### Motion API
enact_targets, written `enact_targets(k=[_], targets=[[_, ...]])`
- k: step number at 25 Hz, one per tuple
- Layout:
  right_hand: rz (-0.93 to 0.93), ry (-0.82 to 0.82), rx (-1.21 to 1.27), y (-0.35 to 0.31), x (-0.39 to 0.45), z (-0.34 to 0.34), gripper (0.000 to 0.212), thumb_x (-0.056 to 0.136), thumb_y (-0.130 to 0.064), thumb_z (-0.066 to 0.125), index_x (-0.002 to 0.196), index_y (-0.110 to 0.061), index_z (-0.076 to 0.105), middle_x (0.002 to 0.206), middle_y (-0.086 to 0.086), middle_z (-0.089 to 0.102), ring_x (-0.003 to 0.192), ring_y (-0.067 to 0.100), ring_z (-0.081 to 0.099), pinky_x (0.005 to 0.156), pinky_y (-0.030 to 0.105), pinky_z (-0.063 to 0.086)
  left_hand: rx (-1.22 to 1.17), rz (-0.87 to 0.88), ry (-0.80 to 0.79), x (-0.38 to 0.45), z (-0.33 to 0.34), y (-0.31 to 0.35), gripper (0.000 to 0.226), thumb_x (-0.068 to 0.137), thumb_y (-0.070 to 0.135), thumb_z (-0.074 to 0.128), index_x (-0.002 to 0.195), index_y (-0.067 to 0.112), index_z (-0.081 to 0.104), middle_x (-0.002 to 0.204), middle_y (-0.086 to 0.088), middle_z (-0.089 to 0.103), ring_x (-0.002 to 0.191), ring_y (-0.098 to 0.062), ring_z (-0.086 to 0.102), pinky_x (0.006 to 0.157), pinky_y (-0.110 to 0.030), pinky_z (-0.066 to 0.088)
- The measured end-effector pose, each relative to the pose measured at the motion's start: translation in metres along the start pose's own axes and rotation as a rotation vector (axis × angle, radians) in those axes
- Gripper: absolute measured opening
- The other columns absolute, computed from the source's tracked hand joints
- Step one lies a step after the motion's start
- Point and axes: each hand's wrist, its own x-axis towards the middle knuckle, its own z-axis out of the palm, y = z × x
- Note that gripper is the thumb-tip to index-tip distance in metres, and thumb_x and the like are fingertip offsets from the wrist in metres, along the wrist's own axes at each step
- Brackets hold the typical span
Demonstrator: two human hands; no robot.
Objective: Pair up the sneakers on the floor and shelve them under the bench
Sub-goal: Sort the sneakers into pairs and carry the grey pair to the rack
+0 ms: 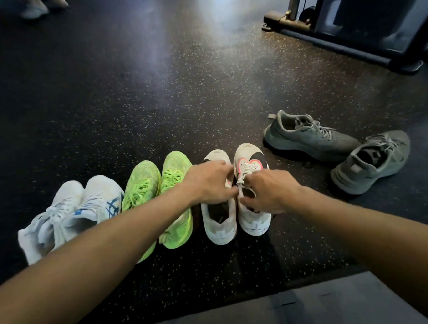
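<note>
Both hands are closed on the cream pair, left hand on left shoe, right hand on right shoe; long axes run fwd, heels twd the table; grey pair lies loose off to the rt, nearer the rt hand.

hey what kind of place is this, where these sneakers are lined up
Probably a gym: dark speckled rubber flooring, the base of an exercise machine at upper right, and several pairs of sneakers on the floor.

Open speckled floor lies ahead of you; grey sneakers and machine base crowd your right.
</note>
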Motion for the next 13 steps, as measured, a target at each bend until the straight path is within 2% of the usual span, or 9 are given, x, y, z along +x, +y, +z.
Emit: enact_targets(k=[2, 5, 9, 13], targets=[[0.042, 0.028, -0.003, 0.014, 0.005, -0.017, 0.042, 0.085, -0.053, 0.052, 0.108, -0.018, 0.058, 0.108, 0.003, 0.064, 0.096, 0.027, 0.062, 0.068, 0.033, 0.042, 0.065, 0.028, -0.004, 0.024, -0.018, 0.001, 0.038, 0.081, 0.056, 0.054, 0.107, 0.029, 0.057, 0.109, 0.005, 0.057, 0.105, -0.020, 0.058, 0.079, -0.037, 0.048], [0.149, 0.061, 0.007, 0.048, 0.011, -0.042, 0.045, 0.084, -0.056, 0.053, 0.106, -0.017, 0.056, 0.112, 0.003, 0.064, 0.102, 0.027, 0.062, 0.071, 0.034, 0.044, 0.101, 0.076, -0.014, 0.063, -0.041, 0.010, 0.042, 0.080, 0.053, 0.059, 0.113, 0.026, 0.054, 0.113, 0.004, 0.055, 0.111, -0.022, 0.056, 0.082, -0.039, 0.049], [0.304, 0.103, 0.067, 0.105, 0.008, -0.069, 0.051, 0.081, -0.058, 0.057, 0.114, -0.020, 0.057, 0.118, 0.006, 0.063, 0.108, 0.029, 0.060, 0.081, 0.038, 0.047, 0.236, 0.141, -0.017, 0.117, -0.057, 0.033, 0.064, 0.078, 0.053, 0.063, 0.130, 0.019, 0.046, 0.125, -0.004, 0.052, 0.119, -0.029, 0.051, 0.087, -0.044, 0.048], [0.470, 0.124, 0.127, 0.166, -0.001, -0.082, 0.058, 0.078, -0.062, 0.058, 0.116, -0.018, 0.055, 0.120, 0.009, 0.062, 0.107, 0.031, 0.059, 0.085, 0.039, 0.049, 0.289, 0.229, 0.045, 0.174, -0.056, 0.056, 0.059, 0.076, 0.042, 0.065, 0.129, 0.022, 0.047, 0.125, -0.002, 0.055, 0.116, -0.029, 0.054, 0.086, -0.042, 0.048]])
